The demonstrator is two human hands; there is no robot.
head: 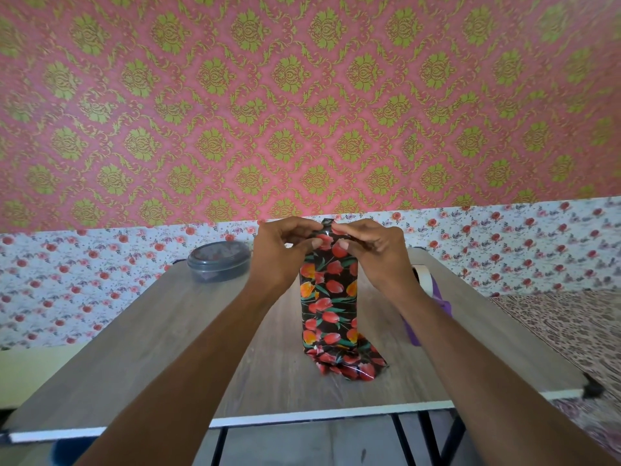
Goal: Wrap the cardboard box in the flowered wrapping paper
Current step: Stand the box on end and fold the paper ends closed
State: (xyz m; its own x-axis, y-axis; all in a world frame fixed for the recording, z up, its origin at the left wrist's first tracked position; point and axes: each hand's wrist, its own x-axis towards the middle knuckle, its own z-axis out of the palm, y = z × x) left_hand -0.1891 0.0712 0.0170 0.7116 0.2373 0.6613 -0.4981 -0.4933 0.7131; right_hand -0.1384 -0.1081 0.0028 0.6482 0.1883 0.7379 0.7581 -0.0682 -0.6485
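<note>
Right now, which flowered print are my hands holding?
The black wrapping paper with red and orange tulips, its top pinched between the left hand and right hand. The white rose print and pink-green damask sit behind, untouched.

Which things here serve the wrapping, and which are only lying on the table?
In use: flowered wrapping paper; left hand and right hand, both pinching its top end.
Lying about: grey lidded container; pale roll and purple thing, both partly hidden.

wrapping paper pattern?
Black with red and orange tulips, green leaves; wrapping paper, head view.
</note>
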